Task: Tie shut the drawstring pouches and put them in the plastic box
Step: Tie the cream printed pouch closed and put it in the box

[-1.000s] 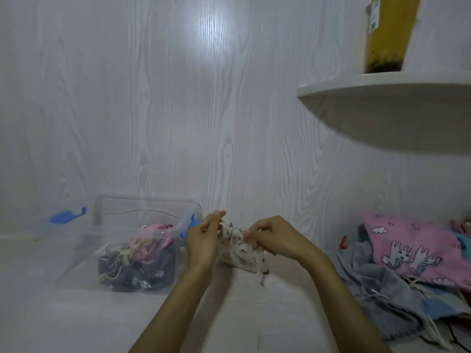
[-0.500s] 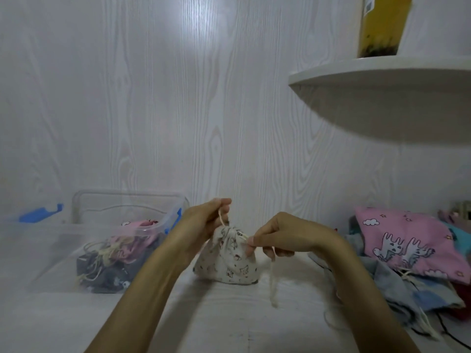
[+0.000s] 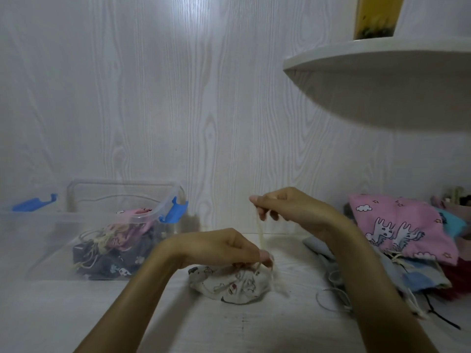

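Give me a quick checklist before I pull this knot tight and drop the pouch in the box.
1. Cord gripped: right hand pinches the cord raised above the pouch. Ok.
2. Pouch held down: left hand pinches the neck of the white pouch on the table. Ok.
3. Neck gathered shut: hidden under the left fingers. Cannot tell.
4. Knot formed: blurred. Cannot tell.
5. Box open, lid off, pouches already inside. Ok.
6. More pouches waiting: pile on the right. Ok.

right hand (image 3: 288, 207) raised pulling cord (image 3: 260, 231), left hand (image 3: 224, 247) lowered onto pouch (image 3: 229, 285)
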A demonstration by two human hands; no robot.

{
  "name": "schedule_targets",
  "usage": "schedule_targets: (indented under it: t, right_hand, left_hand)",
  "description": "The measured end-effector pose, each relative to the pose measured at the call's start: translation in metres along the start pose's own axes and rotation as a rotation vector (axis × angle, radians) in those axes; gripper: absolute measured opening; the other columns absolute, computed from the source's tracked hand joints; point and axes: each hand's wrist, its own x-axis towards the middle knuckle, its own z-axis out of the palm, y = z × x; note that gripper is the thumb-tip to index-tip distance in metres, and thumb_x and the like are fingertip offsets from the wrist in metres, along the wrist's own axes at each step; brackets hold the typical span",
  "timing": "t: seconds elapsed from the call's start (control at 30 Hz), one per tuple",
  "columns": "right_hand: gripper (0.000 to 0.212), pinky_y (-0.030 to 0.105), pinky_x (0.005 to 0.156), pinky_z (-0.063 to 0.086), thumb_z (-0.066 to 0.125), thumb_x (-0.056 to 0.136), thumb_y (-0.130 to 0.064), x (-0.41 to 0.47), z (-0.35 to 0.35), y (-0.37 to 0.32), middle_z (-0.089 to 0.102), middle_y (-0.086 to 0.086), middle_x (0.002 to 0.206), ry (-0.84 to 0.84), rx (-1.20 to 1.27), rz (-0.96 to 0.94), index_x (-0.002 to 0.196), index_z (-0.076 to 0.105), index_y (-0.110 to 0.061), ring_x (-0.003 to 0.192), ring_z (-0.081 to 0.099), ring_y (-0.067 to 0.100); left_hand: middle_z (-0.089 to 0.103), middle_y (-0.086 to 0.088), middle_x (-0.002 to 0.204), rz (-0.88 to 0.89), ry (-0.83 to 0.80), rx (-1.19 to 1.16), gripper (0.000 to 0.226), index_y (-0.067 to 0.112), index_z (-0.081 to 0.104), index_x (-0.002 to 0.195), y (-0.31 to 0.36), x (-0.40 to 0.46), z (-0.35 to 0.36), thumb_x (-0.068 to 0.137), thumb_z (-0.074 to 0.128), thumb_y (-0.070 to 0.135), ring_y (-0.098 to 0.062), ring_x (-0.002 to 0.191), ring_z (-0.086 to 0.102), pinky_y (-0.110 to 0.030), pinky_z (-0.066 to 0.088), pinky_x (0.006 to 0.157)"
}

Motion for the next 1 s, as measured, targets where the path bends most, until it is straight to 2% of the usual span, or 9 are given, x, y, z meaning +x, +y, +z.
schedule_targets:
  t: [0.07, 0.17, 0.23, 0.33, 0.47, 0.57, 0.73, 0.87, 1.0]
  right_hand:
    - [0.026, 0.017, 0.076, 0.040, 0.046, 0.093, -0.045, 0.004, 0.006, -0.001, 0.068, -0.015, 0.090, -0.005, 0.079, -0.092, 0.091, 0.068, -0.030, 0.086, 0.058, 0.003]
    - [0.030, 0.023, 0.094, 0.041, 0.043, 0.097, -0.036, 0.007, 0.007, 0.002, 0.064, -0.012, 0.116, -0.104, 0.048, -0.090, 0.125, 0.053, -0.030, 0.108, 0.056, 0.005]
    - [0.037, 0.026, 0.098, 0.042, 0.050, 0.095, -0.024, 0.006, 0.002, 0.008, 0.059, -0.008, 0.125, -0.232, -0.062, 0.005, 0.133, 0.046, -0.025, 0.113, 0.055, 0.008]
    - [0.039, 0.024, 0.088, 0.046, 0.059, 0.090, -0.018, 0.005, 0.001, 0.016, 0.062, -0.007, 0.119, -0.350, -0.202, 0.073, 0.128, 0.054, -0.022, 0.105, 0.057, 0.009]
    - [0.013, 0.013, 0.064, 0.043, 0.065, 0.086, -0.029, 0.007, 0.003, 0.013, 0.070, -0.009, 0.084, -0.166, -0.178, 0.055, 0.094, 0.072, -0.021, 0.073, 0.062, -0.002]
    - [0.009, 0.011, 0.059, 0.046, 0.069, 0.083, -0.029, 0.006, -0.001, 0.014, 0.071, -0.010, 0.074, -0.011, -0.082, 0.040, 0.084, 0.074, -0.021, 0.061, 0.062, -0.004]
    - [0.005, 0.017, 0.064, 0.047, 0.070, 0.081, -0.029, 0.005, -0.004, 0.016, 0.073, -0.008, 0.075, 0.154, -0.011, -0.035, 0.080, 0.075, -0.028, 0.062, 0.063, -0.003]
    - [0.012, 0.008, 0.064, 0.045, 0.063, 0.087, -0.027, 0.006, -0.004, 0.011, 0.073, -0.012, 0.088, 0.262, 0.069, -0.140, 0.091, 0.074, -0.026, 0.071, 0.064, -0.005]
    - [0.017, 0.014, 0.066, 0.053, 0.059, 0.089, -0.021, -0.002, -0.009, 0.002, 0.074, 0.005, 0.092, 0.137, 0.311, -0.104, 0.094, 0.073, -0.012, 0.075, 0.069, 0.009]
  left_hand:
    - [0.070, 0.010, 0.105, 0.037, 0.010, 0.014, 0.032, 0.015, 0.069, 0.114, -0.002, 0.002, 0.000, 0.097, 0.047, 0.032, 0.000, 0.101, 0.062, -0.018, 0.042, 0.097]
    - [0.057, 0.007, 0.072, -0.014, 0.161, -0.097, 0.034, 0.020, 0.075, 0.087, -0.003, 0.006, -0.004, 0.099, 0.043, 0.024, -0.005, 0.069, 0.052, -0.017, 0.044, 0.078]
    - [0.056, 0.004, 0.061, -0.095, 0.276, -0.254, 0.047, 0.021, 0.073, 0.061, -0.006, 0.011, -0.008, 0.096, 0.043, 0.019, -0.005, 0.054, 0.050, -0.018, 0.047, 0.070]
    - [0.054, 0.002, 0.048, -0.137, 0.382, -0.434, 0.051, 0.017, 0.066, 0.046, -0.012, 0.014, -0.013, 0.092, 0.043, 0.017, -0.007, 0.044, 0.049, -0.018, 0.046, 0.057]
    - [0.050, 0.006, 0.053, -0.079, 0.418, -0.437, 0.037, 0.018, 0.062, 0.063, -0.012, 0.007, -0.015, 0.095, 0.049, 0.028, -0.005, 0.048, 0.045, -0.020, 0.043, 0.064]
    - [0.053, 0.007, 0.056, -0.068, 0.437, -0.449, 0.034, 0.017, 0.068, 0.072, -0.012, 0.003, -0.016, 0.096, 0.049, 0.030, -0.004, 0.051, 0.046, -0.022, 0.046, 0.072]
    - [0.061, 0.009, 0.059, -0.093, 0.460, -0.493, 0.034, 0.015, 0.073, 0.087, -0.006, 0.000, -0.013, 0.099, 0.043, 0.026, -0.005, 0.057, 0.052, -0.020, 0.048, 0.072]
    - [0.067, 0.005, 0.067, -0.103, 0.533, -0.556, 0.032, 0.010, 0.072, 0.095, -0.004, 0.000, -0.010, 0.099, 0.044, 0.023, -0.008, 0.067, 0.058, -0.016, 0.052, 0.064]
    - [0.068, -0.001, 0.080, -0.010, 0.577, -0.709, 0.028, 0.007, 0.070, 0.103, -0.010, 0.000, -0.012, 0.098, 0.046, 0.022, -0.009, 0.078, 0.062, -0.020, 0.054, 0.078]
